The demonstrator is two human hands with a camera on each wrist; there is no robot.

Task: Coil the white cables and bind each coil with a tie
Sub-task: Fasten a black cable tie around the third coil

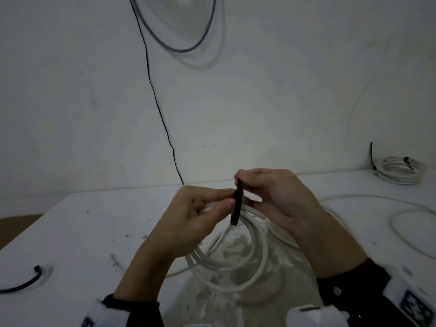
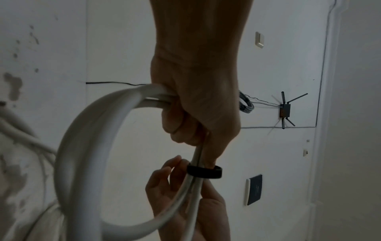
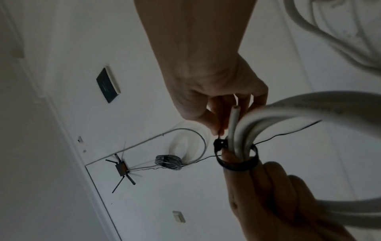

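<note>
Above the white table (image 1: 94,232) I hold a coil of white cable (image 1: 236,263) upright in both hands. My left hand (image 1: 227,199) grips the coil's top strands, its fingers curled round the coil (image 2: 92,130) in the left wrist view. A black tie (image 1: 236,205) is looped round those strands, a loose ring (image 3: 237,160) with room inside. My right hand (image 1: 245,185) pinches the tie's free end, and the right wrist view shows this hand (image 3: 219,128) with thumb and finger on the tail just above the buckle. The cable's cut end (image 3: 235,108) sticks up beside it.
A bound white coil (image 1: 398,172) lies at the table's far right. Loose white cable (image 1: 401,218) loops across the right side. A dark strip (image 1: 23,282) lies near the left front edge. A thin black wire (image 1: 160,102) and a grey cable loop (image 1: 179,41) hang on the wall.
</note>
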